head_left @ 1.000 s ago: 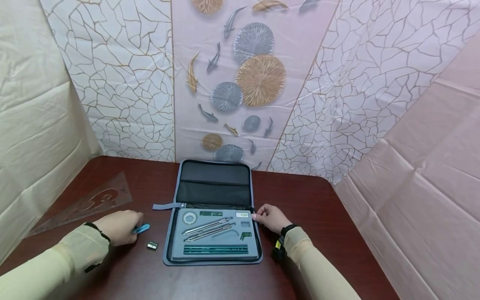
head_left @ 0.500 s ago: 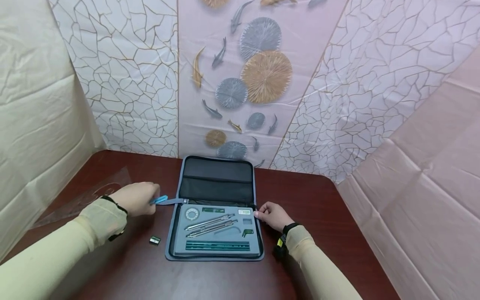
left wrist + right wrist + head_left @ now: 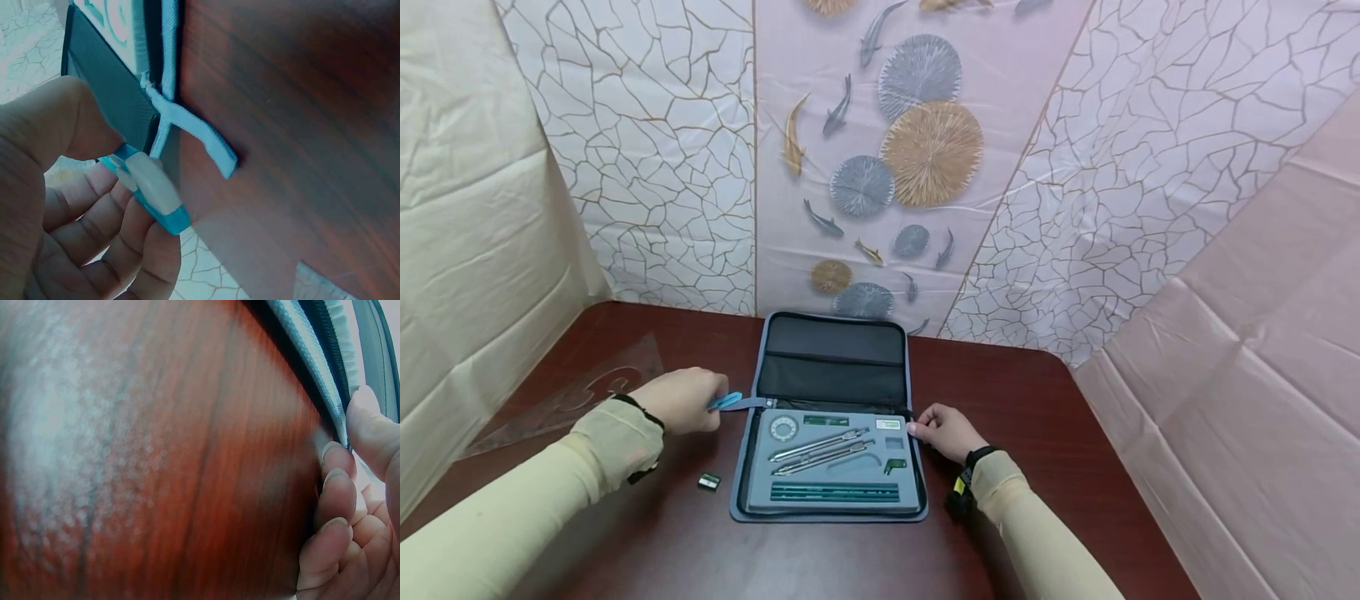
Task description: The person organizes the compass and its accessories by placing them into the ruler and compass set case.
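An open blue-grey zip case (image 3: pixel 829 517) lies on the table, its dark lid folded back. In its grey tray (image 3: pixel 842 468) are dark green pencils (image 3: pixel 835 492), two silver compass-like tools (image 3: pixel 820 450), a white ring (image 3: pixel 783 428) and small green pieces. My left hand (image 3: pixel 685 401) pinches a small blue-and-white plastic piece (image 3: pixel 153 184) between thumb and fingers; its exact kind is unclear. Just beyond this piece, the case's fabric strap (image 3: pixel 197 128) sticks out leftward. My right hand (image 3: pixel 951 433) pinches the case's right edge (image 3: pixel 306 347) between thumb and fingertips.
A small green-and-silver pencil sharpener (image 3: pixel 708 481) lies left of the case. Farther left is a clear triangular set square (image 3: pixel 576 400), partly behind the left arm. Patterned cloth walls (image 3: pixel 662 167) enclose the dark red table (image 3: pixel 1000 392) at the back and sides.
My left hand has moved away from near the sharpener, forward and right to the case's strap, carrying the blue-and-white piece. The right hand stays at the case edge. The head view has shifted slightly.
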The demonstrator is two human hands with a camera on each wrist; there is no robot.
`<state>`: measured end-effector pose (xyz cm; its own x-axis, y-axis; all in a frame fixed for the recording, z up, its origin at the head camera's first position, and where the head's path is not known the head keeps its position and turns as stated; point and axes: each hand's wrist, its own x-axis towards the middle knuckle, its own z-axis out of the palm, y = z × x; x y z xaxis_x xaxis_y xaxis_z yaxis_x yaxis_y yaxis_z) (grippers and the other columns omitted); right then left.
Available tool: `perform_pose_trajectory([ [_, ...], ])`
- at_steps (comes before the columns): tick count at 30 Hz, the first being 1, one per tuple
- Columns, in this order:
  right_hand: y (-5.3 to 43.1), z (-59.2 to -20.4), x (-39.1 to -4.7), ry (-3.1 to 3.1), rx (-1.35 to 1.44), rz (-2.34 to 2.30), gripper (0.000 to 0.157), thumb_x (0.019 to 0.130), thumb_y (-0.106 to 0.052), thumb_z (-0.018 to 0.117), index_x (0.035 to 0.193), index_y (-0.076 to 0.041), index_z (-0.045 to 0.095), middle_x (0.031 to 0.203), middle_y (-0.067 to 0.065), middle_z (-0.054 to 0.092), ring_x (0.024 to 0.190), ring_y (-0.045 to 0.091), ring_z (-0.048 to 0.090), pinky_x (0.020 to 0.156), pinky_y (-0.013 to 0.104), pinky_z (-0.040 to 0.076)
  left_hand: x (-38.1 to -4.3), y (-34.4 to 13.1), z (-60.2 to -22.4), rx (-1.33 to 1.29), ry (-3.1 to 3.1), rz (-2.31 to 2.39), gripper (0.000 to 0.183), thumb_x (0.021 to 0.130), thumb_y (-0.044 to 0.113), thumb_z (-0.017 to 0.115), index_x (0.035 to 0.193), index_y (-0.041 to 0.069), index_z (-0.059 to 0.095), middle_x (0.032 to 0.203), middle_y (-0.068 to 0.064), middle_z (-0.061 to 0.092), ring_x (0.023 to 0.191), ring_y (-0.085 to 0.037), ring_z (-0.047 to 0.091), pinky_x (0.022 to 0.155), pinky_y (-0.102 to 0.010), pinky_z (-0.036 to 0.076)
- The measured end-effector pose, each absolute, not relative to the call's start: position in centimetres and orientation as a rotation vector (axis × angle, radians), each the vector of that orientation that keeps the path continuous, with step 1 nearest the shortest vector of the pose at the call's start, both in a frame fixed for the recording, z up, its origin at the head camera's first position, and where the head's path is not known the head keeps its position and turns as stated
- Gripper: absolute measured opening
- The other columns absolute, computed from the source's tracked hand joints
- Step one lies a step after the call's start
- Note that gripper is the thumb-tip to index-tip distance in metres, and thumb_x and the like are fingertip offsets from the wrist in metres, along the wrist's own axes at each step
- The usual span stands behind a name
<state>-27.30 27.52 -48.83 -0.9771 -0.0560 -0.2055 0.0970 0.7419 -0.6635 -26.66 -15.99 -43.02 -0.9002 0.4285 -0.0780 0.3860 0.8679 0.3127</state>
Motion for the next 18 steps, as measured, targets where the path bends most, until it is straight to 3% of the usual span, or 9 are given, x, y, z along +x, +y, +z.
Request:
perform_pose_trajectory([
  [18,27.7,-49.0,-27.4,2.729,0.015,-1.053,0.027,0.09,-0.036,0.07,0.091,-0.011,0.06,0.069,0.004,0.054,0.063,0.019,0.05,0.057,0.029,0.039,-26.3,-16.0,-45.0,0.543,2.79,0.359,0.018,0.079,0.008,0.072,0.092,0.006,0.06,0.072,-0.004,0.053,0.064,-0.019,0.051,0.058,-0.034,0.042],
])
